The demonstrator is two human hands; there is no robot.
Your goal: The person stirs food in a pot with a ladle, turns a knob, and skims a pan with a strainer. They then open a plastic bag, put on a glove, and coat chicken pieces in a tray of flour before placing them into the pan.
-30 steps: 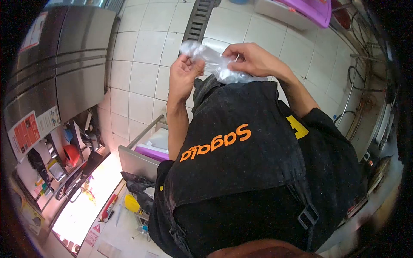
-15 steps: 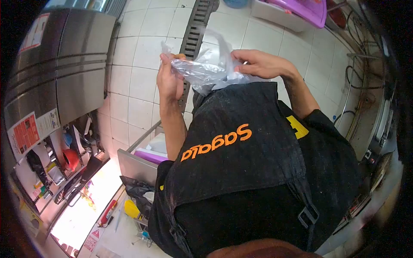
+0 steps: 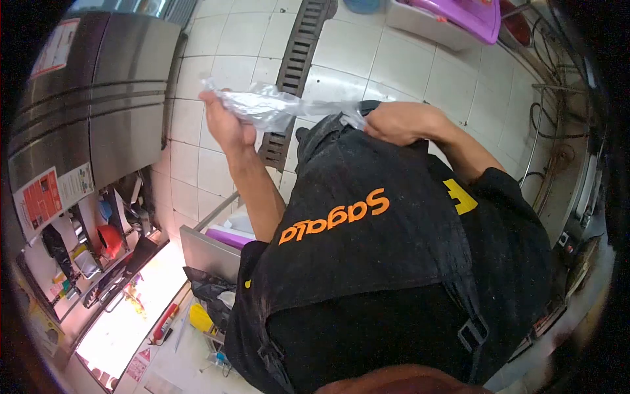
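Note:
A clear plastic bag [image 3: 262, 106] is stretched between my hands in front of the black apron [image 3: 367, 256]. My left hand [image 3: 230, 123] grips its bunched, crinkled end, thumb and fingers closed around the plastic. At the other end, my right hand [image 3: 400, 123] is closed on a narrow twisted part of the bag, close against the apron's upper edge. The fingertips of the right hand are partly hidden. Nothing can be made out inside the bag.
A steel cabinet [image 3: 128, 98] stands on the left, above a brightly lit area. An open steel drawer [image 3: 210, 253] with a purple-edged container is by my left elbow. A floor drain grate [image 3: 302, 59] crosses the tiles. A purple-lidded white bin [image 3: 426, 23] sits ahead.
My hands have moved apart, the left one outward to the left and the right one down toward the apron. The bag has gone from loosely bunched to pulled out long and thin.

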